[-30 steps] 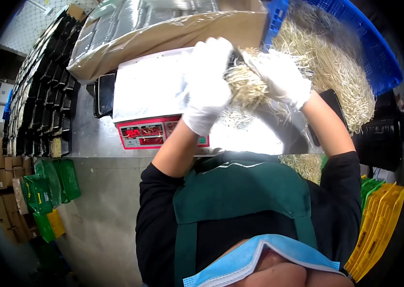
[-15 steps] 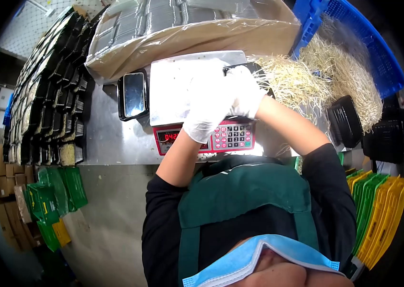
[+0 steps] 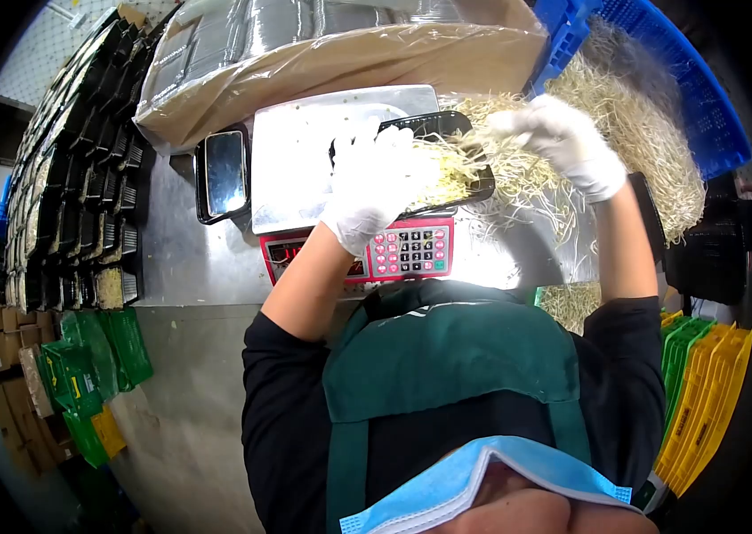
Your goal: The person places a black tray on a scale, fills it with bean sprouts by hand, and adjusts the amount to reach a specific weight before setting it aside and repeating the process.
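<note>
My left hand [image 3: 367, 182], in a white glove, is at the left end of a black tray [image 3: 425, 125] and grips it, though glare washes out its fingers. Pale bean sprouts [image 3: 445, 173] fill the tray, which rests over the right part of the scale's plate [image 3: 291, 169]. My right hand [image 3: 567, 147], also gloved, is raised just right of the tray, above a loose pile of sprouts [image 3: 527, 182]. Its fingers are bent together and point left, with a few sprouts at the tips. The scale's red keypad panel [image 3: 407, 252] faces me; my left forearm partly covers its display.
A phone-like dark screen [image 3: 225, 173] sits left of the scale. Behind stands a plastic-lined carton [image 3: 340, 76] of stacked trays. A tipped blue crate [image 3: 705, 125] spills sprouts at right. Filled black trays [image 3: 73, 196] are stacked high at left. Yellow and green crates [image 3: 705, 392] stand lower right.
My right hand has left the tray and moved right and up, over the sprout pile. The sprouts in the tray now show. My left hand stays at the tray; the view has shifted slightly.
</note>
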Demonstrator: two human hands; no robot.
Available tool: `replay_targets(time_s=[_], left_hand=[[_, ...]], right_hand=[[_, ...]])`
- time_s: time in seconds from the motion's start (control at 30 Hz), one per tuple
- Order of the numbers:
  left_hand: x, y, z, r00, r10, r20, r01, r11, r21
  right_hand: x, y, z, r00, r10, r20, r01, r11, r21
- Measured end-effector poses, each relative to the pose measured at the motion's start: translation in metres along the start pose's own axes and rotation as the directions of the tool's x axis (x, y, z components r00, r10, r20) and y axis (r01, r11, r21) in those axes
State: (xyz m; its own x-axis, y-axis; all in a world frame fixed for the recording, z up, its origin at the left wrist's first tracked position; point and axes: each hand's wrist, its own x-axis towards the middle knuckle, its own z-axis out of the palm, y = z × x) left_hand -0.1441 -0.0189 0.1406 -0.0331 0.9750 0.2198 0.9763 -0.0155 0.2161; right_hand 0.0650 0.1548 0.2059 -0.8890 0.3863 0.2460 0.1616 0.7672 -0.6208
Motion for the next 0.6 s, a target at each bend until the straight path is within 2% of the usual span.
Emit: replay_targets(time_s=[0.03,0.07,0.1,0.13,0.17,0.2,0.23,0.27,0.3,0.33,0.37,0.4,0.43,0.5,0.53,0.57,0.6], left_hand=[[0.000,0.002,-0.003,1.000,-0.008,0.003,0.008,1.000,0.005],[-0.001,0.003,-0.006,0.978,0.028,-0.206,-0.035,0.999,-0.030],[-0.002,0.003,-0.008,0.912,0.060,-0.405,-0.088,0.995,-0.050],[-0.006,0.000,-0.005,0.913,-0.055,-0.405,-0.023,0.982,-0.185],[-0.005,0.003,-0.006,0.918,-0.044,-0.394,-0.030,0.983,-0.181],[-0.002,0.009,-0.007,0.884,-0.092,-0.459,-0.064,0.947,-0.314],[0.003,0.016,-0.007,0.845,-0.149,-0.513,-0.112,0.890,-0.443],[0.009,0.023,-0.006,0.804,-0.216,-0.554,-0.170,0.810,-0.562],[0.003,0.010,-0.004,0.947,-0.030,-0.320,-0.136,0.863,-0.486],[0.005,0.016,0.000,0.979,0.031,-0.199,-0.082,0.964,-0.251],[0.006,0.022,0.002,0.996,0.058,-0.063,-0.057,0.998,0.010],[0.009,0.027,-0.007,0.996,-0.016,0.086,0.022,0.998,-0.066],[0.007,0.026,-0.005,0.997,-0.070,0.045,0.074,0.992,-0.105],[0.001,0.019,0.000,0.996,-0.084,0.008,0.085,0.990,-0.114],[-0.004,0.014,0.007,0.996,-0.075,-0.049,0.072,0.996,-0.059],[-0.003,0.014,0.006,0.992,-0.127,0.003,0.127,0.991,-0.048],[0.003,0.018,-0.001,0.986,-0.154,0.070,0.158,0.986,-0.058]], right_hand=[[0.000,-0.006,-0.010,0.996,0.077,-0.048,-0.064,0.972,0.226],[0.002,-0.006,-0.015,0.988,0.145,-0.044,-0.124,0.940,0.318],[0.004,-0.005,-0.016,0.976,0.213,-0.036,-0.180,0.895,0.407],[0.009,-0.009,-0.007,0.999,0.033,-0.038,-0.015,0.915,0.403],[0.013,-0.008,0.013,0.999,-0.033,-0.036,0.043,0.939,0.340],[0.018,0.002,0.037,0.975,-0.211,-0.075,0.219,0.969,0.114],[0.020,0.016,0.060,0.949,-0.312,-0.042,0.312,0.950,0.009],[0.013,0.008,0.066,0.920,-0.369,-0.131,0.357,0.928,-0.103],[0.002,0.000,0.068,0.878,-0.432,-0.206,0.389,0.895,-0.221],[-0.012,0.001,0.061,0.883,-0.419,-0.210,0.372,0.900,-0.228],[-0.028,0.005,0.050,0.933,-0.285,-0.219,0.267,0.957,-0.109],[-0.044,0.014,0.039,0.966,-0.147,-0.212,0.154,0.988,0.014],[-0.068,0.040,0.033,0.988,-0.056,-0.146,0.060,0.998,0.021],[-0.111,0.046,0.037,0.971,0.186,-0.153,-0.195,0.980,-0.046],[-0.140,0.073,0.059,0.990,0.132,-0.058,-0.139,0.980,-0.141],[-0.163,0.094,0.083,0.996,0.084,0.043,-0.073,0.971,-0.226],[-0.171,0.088,0.094,0.992,0.102,0.075,-0.058,0.890,-0.452]])
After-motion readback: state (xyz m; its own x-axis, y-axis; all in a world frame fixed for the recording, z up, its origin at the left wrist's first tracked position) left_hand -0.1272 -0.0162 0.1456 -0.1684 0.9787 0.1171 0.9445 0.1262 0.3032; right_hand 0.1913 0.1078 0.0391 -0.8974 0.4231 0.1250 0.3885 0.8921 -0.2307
